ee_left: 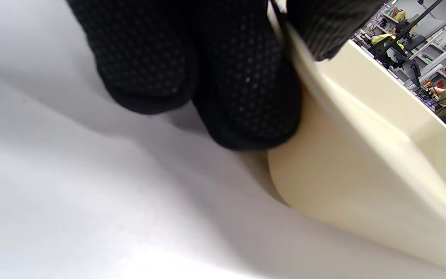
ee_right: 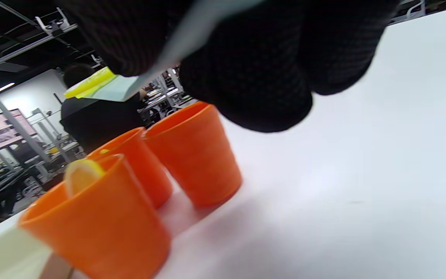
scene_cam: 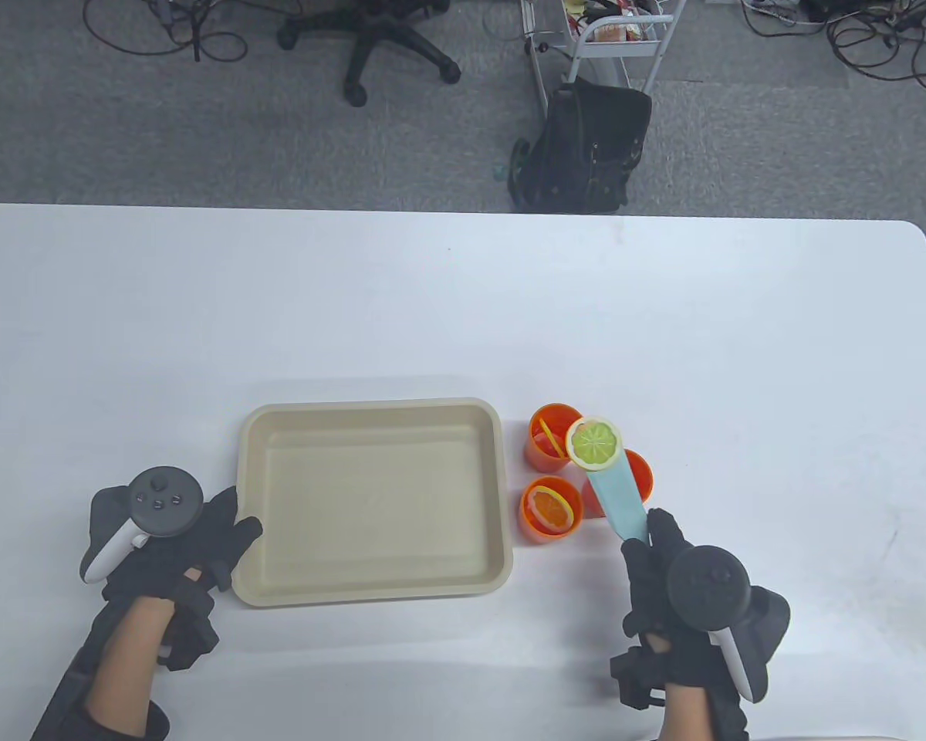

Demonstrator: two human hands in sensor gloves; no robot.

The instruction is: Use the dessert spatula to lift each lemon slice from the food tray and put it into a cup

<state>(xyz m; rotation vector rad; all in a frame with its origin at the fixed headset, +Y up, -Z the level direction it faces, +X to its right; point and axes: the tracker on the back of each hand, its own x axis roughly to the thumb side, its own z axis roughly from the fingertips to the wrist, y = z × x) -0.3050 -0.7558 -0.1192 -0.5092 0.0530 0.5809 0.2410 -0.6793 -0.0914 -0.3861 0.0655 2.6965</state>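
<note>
- We see the food tray [scene_cam: 370, 502] lying with its long axis left to right; in the left wrist view only one corner shows.
- Our left hand [scene_cam: 174, 540] pinches the tray's left rim, thumb over the edge.
- Our right hand [scene_cam: 675, 579] grips the dessert spatula [scene_cam: 617, 498]; its handle is hidden by fingers, its blade points away and slightly left.
- The third cup [scene_cam: 639, 475] is mostly covered by the blade.
- The lemon slice [scene_cam: 594, 443] lies flat on the blade tip, above the cups.

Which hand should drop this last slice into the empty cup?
Right. The right hand grips the spatula with the slice above the cups; the left hand holds the tray.
</note>
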